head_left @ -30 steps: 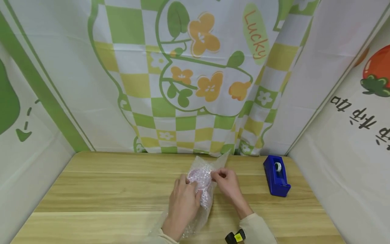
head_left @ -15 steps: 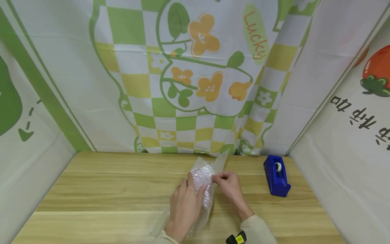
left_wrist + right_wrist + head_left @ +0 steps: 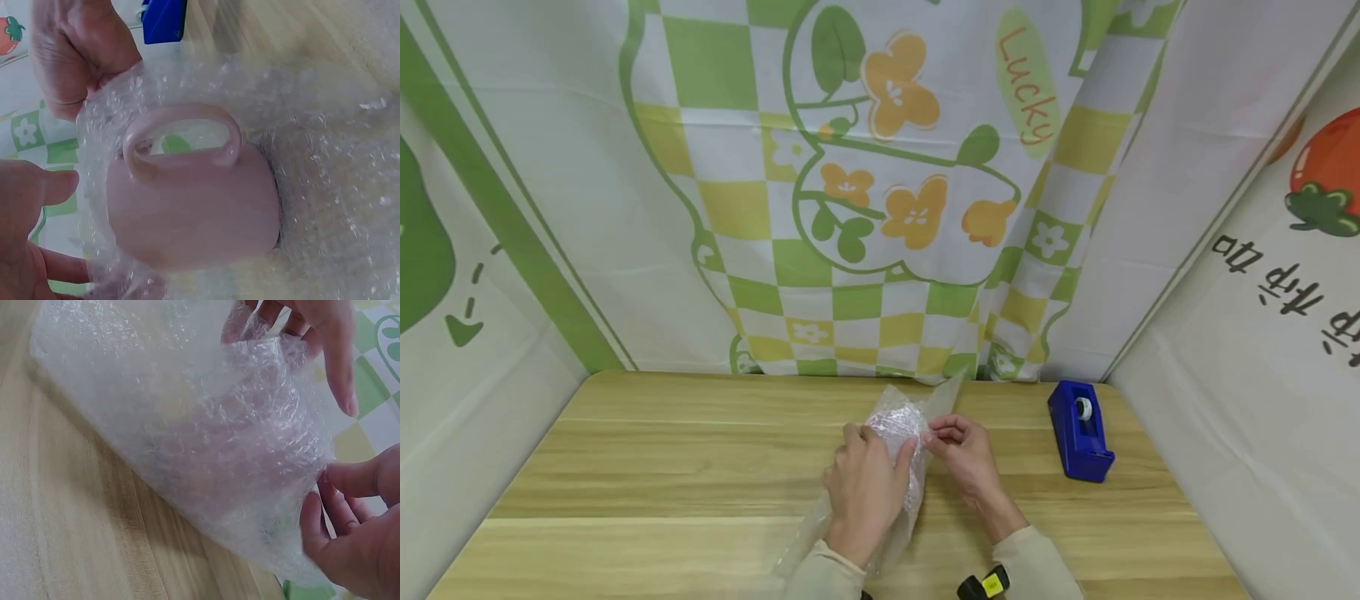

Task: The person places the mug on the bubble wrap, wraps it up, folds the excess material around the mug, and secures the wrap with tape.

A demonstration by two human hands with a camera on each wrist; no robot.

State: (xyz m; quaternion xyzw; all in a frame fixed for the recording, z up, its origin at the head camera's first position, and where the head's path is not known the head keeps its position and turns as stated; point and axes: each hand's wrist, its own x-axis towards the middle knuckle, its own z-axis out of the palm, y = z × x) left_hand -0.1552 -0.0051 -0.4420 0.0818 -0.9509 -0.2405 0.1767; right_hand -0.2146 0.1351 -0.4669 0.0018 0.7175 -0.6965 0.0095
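A pink mug [image 3: 200,209] lies inside clear bubble wrap [image 3: 212,425], its handle showing through in the left wrist view. My left hand [image 3: 867,487] is at the wrapped mug's left side. Its bent fingers hold the wrap near the mug's end, while the thumb stands away from them. My right hand [image 3: 966,458] pinches the wrap's right edge between thumb and fingers, as the right wrist view shows. The wrap rises to a pointed corner behind the hands, and a loose length trails toward the front under the left forearm.
A blue tape dispenser [image 3: 1081,433] with a white-cored roll stands at the right of the wooden table [image 3: 662,467]. A checked curtain [image 3: 850,317] hangs along the table's back edge. Printed cloth walls [image 3: 1240,350] rise at both sides.
The pink round end, showing a second ago, is now covered by wrap. My left hand has shifted slightly right and regripped. The right hand keeps its pinch on the edge. The dispenser stays put.
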